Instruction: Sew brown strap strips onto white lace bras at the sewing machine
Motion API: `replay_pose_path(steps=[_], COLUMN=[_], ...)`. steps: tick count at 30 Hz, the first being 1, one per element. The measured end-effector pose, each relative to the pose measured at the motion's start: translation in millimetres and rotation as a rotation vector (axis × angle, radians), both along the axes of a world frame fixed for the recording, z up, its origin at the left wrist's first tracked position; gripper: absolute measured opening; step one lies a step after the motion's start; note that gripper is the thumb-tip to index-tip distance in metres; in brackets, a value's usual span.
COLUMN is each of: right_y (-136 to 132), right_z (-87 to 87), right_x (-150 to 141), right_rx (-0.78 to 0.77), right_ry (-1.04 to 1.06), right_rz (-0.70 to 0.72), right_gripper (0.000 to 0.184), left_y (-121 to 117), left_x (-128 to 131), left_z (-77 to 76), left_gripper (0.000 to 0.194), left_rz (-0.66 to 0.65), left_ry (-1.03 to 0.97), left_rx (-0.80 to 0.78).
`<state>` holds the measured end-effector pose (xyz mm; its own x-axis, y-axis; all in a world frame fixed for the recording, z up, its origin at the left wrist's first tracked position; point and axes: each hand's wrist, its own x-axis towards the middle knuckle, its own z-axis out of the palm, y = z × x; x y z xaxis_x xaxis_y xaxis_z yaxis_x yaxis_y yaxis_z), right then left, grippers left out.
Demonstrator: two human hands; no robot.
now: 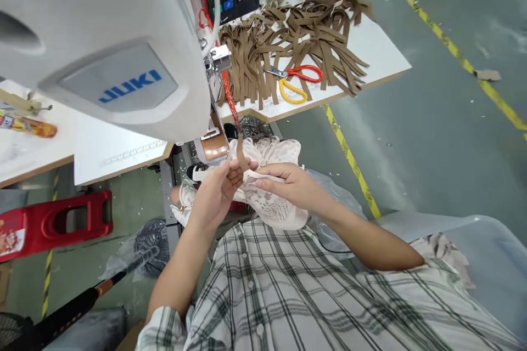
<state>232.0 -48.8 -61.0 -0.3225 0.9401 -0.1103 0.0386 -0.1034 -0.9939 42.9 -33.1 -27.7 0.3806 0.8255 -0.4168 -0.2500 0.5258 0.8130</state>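
Note:
A white lace garment (274, 205) lies across my lap, bunched up below the sewing machine's arm end. My right hand (294, 184) pinches its white edge band between thumb and fingers. From the machine side a brown fabric strip (241, 153) hangs down to that band, meeting it between my hands. My left hand (220, 192) is palm up with its fingers curled around the strip's lower end. Whether the strip is joined to the band is hidden by the fingers. Just above the hands is the machine's sewing end, with a brown shiny piece (214, 148) on it.
The white JUKI sewing machine (119, 82) fills the upper left. Many brown strips (296, 38) and red-and-yellow-handled scissors (302, 79) lie on the white table (391, 60). A red plastic stool (57, 225) stands left; a translucent bin (486, 263) is at right.

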Motion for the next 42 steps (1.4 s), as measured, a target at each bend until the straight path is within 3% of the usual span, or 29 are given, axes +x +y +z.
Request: replay_pose_path(steps=[4,8,10,12,14,16,19,24,31,33,35,38,40,42], right_y=[-6,-9,-12,-14,-18,-20,-23,-24,-26,-26,-25,-24,-28,-34], right_z=[4.8,9.4,8.4,4.6,-0.3,-4.1,-5.1,-1.5,-4.7,-3.2,0.1,4.6,5.3,5.8], right_x=[3,3,3,3,4,4,3,-2,-6,-6,-6,-11,-16,-22], right_rx=[-0.005,0.007,0.073,0.258,0.522,0.752,0.933,1.022,1.06,1.005,0.788,0.28,-0.041,-0.341], right_ry=[-0.021,-0.047,-0.131,-0.283,-0.422,-0.477,-0.48,-0.546,-0.495,-0.495,-0.503,-0.304,0.002,0.33], right_rz=[-0.003,0.012,-0.054,-0.184,-0.311,-0.371,-0.394,-0.399,-0.432,-0.41,-0.262,0.302,0.554,0.471], right_gripper=[0.026,0.021,0.014,0.002,0.011,0.018,0.02,0.028,0.021,0.019,0.017,0.026,0.033,0.046], left_y=[-3,-7,-10,-16,-26,-37,-54,-66,-65,-63,-57,-41,-37,-46], left_x=[7,5,2,-1,-5,-8,-10,-14,-20,-19,-19,-27,-39,-51], left_z=[10.3,12.6,14.7,17.3,18.3,16.3,8.3,-2.7,-0.4,1.1,3.7,9.9,12.2,8.2], left_gripper=[0.027,0.024,0.023,0.027,0.037,0.045,0.051,0.05,0.043,0.044,0.045,0.038,0.033,0.039], left_rz=[0.104,0.141,0.156,0.182,0.223,0.257,0.27,0.257,0.181,0.183,0.222,0.235,0.168,0.135], left_ry=[-0.053,-0.041,-0.05,-0.064,-0.052,0.002,0.064,0.071,0.052,0.038,0.038,0.197,0.464,0.699], left_rx=[-0.03,-0.014,0.027,0.113,0.222,0.314,0.402,0.537,0.672,0.673,0.619,0.494,0.529,0.69])
